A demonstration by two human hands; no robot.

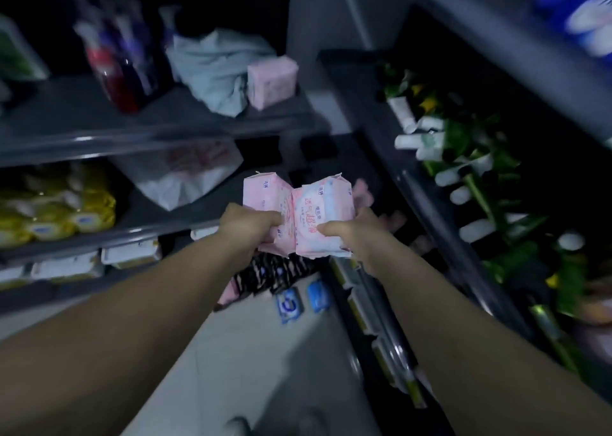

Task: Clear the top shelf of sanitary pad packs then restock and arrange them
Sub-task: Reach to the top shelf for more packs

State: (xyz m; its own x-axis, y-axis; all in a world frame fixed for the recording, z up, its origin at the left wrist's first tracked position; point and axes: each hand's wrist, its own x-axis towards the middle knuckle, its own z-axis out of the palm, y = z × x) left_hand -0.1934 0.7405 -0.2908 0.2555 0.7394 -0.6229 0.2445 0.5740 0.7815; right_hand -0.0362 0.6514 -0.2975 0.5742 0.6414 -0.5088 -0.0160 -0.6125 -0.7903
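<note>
My left hand grips left pad pack, fingers curled round lower edge. My right hand grips right pad pack, thumb on front. Packs touching side by side, held in air before shelves. Fingers behind packs hidden. Pink shapes behind right pack: cannot make out. Third pink pack lies on upper shelf, touching crumpled pale cloth. Bottles blurred. Light dim.

Grey shelf, pink pack, blue cloth
</note>
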